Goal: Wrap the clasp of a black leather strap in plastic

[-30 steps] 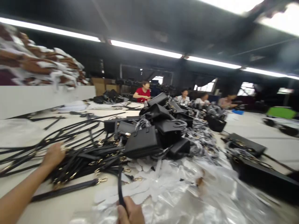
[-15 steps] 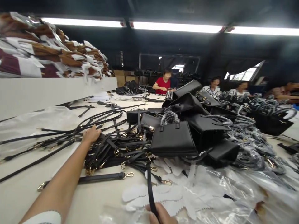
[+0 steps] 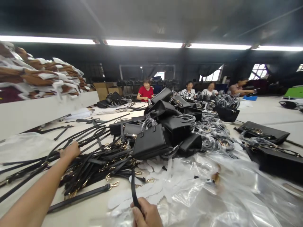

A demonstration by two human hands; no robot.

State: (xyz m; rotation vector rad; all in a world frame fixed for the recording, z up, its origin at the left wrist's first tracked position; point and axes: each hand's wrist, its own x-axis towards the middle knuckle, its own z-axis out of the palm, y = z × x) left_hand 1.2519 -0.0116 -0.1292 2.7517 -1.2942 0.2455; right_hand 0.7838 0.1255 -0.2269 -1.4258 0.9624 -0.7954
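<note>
My right hand [image 3: 146,212], low in the middle of the view, is closed round a black bag strap [image 3: 133,186], which rises from the fingers toward the strap pile. Reaching out at the left, my left hand [image 3: 71,151] is closed on a strap at the edge of the tangled black straps [image 3: 90,164]; its fingertips are partly hidden. Gold clasps and buckles show among the straps. A separate strap with a gold clip [image 3: 80,197] lies below the pile. Just right of the straps, black handbags [image 3: 150,143] are heaped, some with plastic-wrapped handles.
Clear plastic sheeting [image 3: 196,192] and white cutouts cover the table front. More black bags [image 3: 262,132] lie at the right. Brown and white goods [image 3: 40,74] are stacked behind a white board [image 3: 47,110]. Several people sit at the far side, one in a red top [image 3: 145,92].
The view has turned right, so the heap shifts left and more bags appear at the right. My right hand shows more fully, still on its strap; my left hand remains at the straps.
</note>
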